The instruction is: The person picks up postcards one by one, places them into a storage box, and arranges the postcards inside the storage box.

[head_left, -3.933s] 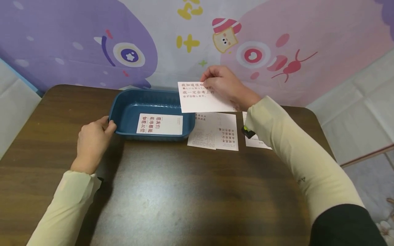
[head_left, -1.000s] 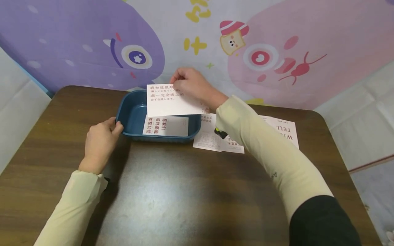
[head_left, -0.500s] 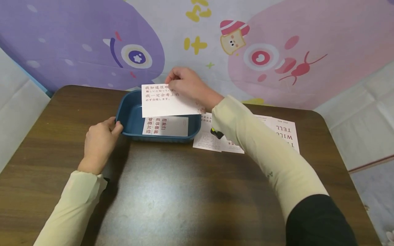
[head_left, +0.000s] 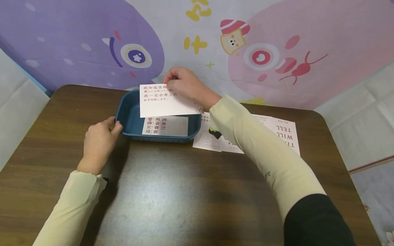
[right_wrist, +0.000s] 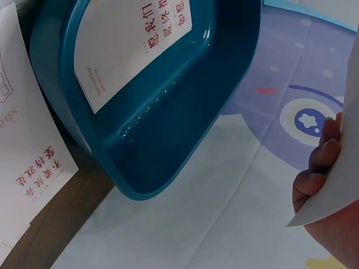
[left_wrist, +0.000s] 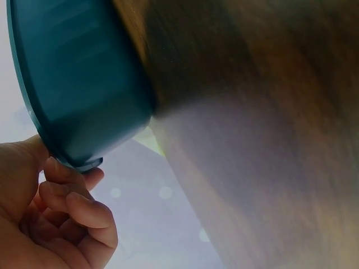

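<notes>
My right hand (head_left: 189,85) pinches the top edge of a white postcard (head_left: 157,108) printed with red text. The postcard hangs over the back and middle of a dark blue rectangular dish (head_left: 157,139). Another postcard (head_left: 176,126) lies inside, against the dish's near side. At the dish's left end, my left hand (head_left: 100,145) grips the rim between thumb and fingers. The left wrist view shows those fingers (left_wrist: 92,210) curled beneath the rim's corner. In the right wrist view the held postcard (right_wrist: 345,174) is seen nearly edge-on, hiding part of the hand.
Several more postcards lie on the brown wooden table (head_left: 172,191), right of the dish: one with outlined lettering (head_left: 209,141) close by, one marked "TELL" (head_left: 287,131) farther right. My right forearm covers part of them. A cartoon-printed cloth (head_left: 197,61) hangs behind the table's back edge.
Since the earliest frame my right hand has carried the postcard left, from the dish's right end to over it; lately it shifts only slightly left. My left hand stays on the rim.
</notes>
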`<action>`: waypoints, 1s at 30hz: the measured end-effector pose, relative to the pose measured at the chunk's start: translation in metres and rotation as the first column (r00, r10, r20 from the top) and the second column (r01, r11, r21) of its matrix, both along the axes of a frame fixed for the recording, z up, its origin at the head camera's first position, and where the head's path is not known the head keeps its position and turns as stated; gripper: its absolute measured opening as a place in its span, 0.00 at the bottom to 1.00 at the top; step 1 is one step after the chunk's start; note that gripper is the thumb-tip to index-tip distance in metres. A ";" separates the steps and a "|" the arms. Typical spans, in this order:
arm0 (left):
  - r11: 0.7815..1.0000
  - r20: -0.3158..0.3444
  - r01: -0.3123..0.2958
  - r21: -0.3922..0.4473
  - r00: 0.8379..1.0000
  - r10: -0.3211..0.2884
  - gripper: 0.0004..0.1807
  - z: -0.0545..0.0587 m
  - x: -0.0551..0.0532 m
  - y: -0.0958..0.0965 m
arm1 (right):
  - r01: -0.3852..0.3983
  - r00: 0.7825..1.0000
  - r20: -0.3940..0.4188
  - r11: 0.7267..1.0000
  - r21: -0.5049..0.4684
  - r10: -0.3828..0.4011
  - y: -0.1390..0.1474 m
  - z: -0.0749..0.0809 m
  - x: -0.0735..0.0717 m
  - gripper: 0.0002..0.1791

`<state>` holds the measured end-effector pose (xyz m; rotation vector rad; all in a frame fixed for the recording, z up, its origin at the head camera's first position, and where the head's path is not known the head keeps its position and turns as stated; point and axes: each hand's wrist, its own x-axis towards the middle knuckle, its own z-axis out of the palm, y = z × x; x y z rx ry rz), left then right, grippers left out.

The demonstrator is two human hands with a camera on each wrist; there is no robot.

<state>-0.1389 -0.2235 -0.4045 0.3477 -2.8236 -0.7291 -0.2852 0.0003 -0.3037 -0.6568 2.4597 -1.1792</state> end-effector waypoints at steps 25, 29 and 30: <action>1.000 0.039 -0.017 0.014 0.999 0.017 0.23 0.002 -0.003 0.004 | -0.030 0.999 -0.012 0.999 0.023 0.031 -0.013 -0.001 0.001 0.09; 1.000 0.033 -0.022 0.014 0.999 0.022 0.22 0.002 -0.002 0.005 | -0.038 0.999 -0.017 0.999 0.022 0.038 -0.015 -0.003 0.002 0.09; 1.000 0.031 -0.023 0.015 0.999 0.022 0.22 0.002 -0.002 0.005 | -0.037 0.999 -0.019 0.999 0.023 0.037 -0.015 -0.003 0.001 0.09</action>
